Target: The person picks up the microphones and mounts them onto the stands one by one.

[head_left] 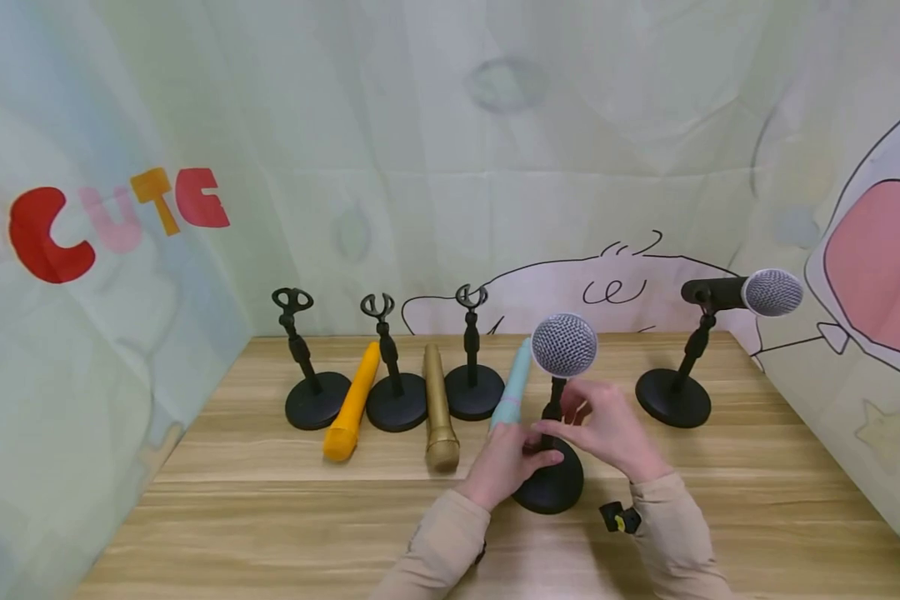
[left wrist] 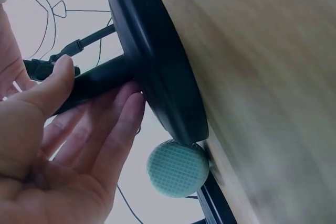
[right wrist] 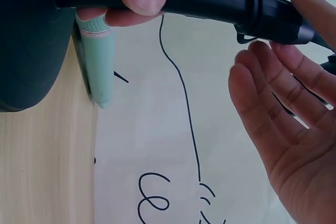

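A black microphone stand (head_left: 551,493) with a round base stands near the front of the table, carrying a microphone (head_left: 564,344) whose silver mesh head faces me. My left hand (head_left: 504,467) grips the lower pole (left wrist: 100,80) just above the base, thumb on one side and fingers on the other. Higher up, the thumb and fingers of my right hand (head_left: 609,423) are around the clamp collar (right wrist: 275,17) of the same pole. Behind the left hand lies a light blue microphone (head_left: 512,400), its mesh end close to the base in the left wrist view.
Three stands with bare clips, a left one (head_left: 318,402), a middle one (head_left: 397,403) and another (head_left: 474,392), stand toward the back. Between them lie an orange microphone (head_left: 354,404) and a gold microphone (head_left: 439,408). At right, another stand (head_left: 673,398) holds a black microphone (head_left: 772,292).
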A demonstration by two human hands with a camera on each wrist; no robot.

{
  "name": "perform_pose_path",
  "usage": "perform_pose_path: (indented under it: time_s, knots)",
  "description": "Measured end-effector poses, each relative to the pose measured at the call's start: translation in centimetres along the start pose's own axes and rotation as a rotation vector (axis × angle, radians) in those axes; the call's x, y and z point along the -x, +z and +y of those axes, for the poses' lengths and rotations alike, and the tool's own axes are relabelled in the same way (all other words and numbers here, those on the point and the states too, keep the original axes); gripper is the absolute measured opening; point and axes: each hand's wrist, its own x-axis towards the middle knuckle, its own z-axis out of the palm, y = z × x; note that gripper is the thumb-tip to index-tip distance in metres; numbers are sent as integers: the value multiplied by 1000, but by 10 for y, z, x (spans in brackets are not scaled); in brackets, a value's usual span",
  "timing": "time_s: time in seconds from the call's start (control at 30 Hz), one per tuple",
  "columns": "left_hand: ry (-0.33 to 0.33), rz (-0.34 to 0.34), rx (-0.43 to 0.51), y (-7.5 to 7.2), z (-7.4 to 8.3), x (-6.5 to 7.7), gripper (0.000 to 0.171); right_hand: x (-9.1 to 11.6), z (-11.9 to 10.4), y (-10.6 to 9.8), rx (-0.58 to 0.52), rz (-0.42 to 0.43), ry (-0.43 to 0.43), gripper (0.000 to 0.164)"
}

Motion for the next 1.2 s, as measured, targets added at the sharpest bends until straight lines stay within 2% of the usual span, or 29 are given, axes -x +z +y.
perform_pose_path:
  time_s: [0.17, 0.33, 0.6, 0.87, 1.2]
  knots:
    - [19, 7, -39, 0, 2, 1, 13, 0, -1, 2, -5, 6, 14, 29]
    - [29, 11, -71, 1, 1, 2, 19, 0, -3, 2, -6, -26, 50, 33]
    - [83, 45, -126, 3, 0, 2, 12, -1, -2, 2, -41, -43, 89, 29]
    - [71, 42, -155, 3, 1, 3, 27, -1, 2, 6, -70, -30, 36, 28]
    - [88, 39, -156, 3, 0, 3, 29, 0, 4, 8, -89, 2, -21, 29]
